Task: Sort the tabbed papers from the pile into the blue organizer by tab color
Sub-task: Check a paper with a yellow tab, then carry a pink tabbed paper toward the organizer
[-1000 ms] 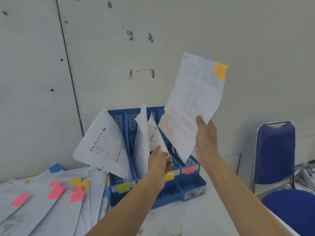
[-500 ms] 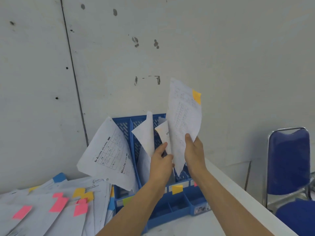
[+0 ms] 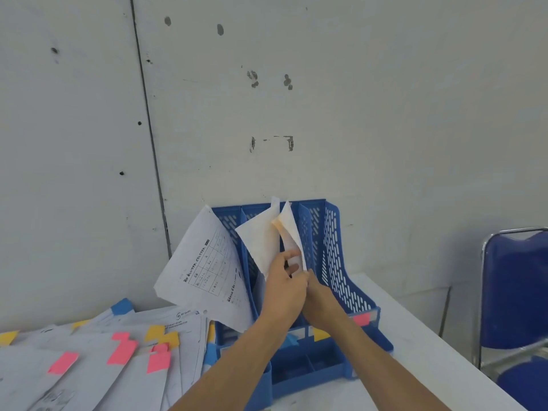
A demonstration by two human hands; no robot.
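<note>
The blue organizer [image 3: 335, 250] stands against the wall with three upright slots, marked yellow and pink at the front. Papers [image 3: 261, 244] stand in its middle slot. My left hand [image 3: 283, 287] holds those papers aside with curled fingers. Behind it my right hand [image 3: 318, 301] pinches the lower edge of the yellow-tabbed paper [image 3: 292, 235], which is down in the middle slot. A printed sheet [image 3: 207, 271] leans out of the left slot. The pile of tabbed papers [image 3: 98, 360] with pink, yellow and blue tabs lies at the left on the table.
The white table [image 3: 415, 336] ends at the right, where a blue chair [image 3: 516, 292] stands close by. A grey wall rises directly behind the organizer. Small front trays of the organizer sit below my forearms.
My right hand has brought the yellow-tabbed paper down from high in the air into the middle slot. My left hand stayed at the slot, holding the papers there apart.
</note>
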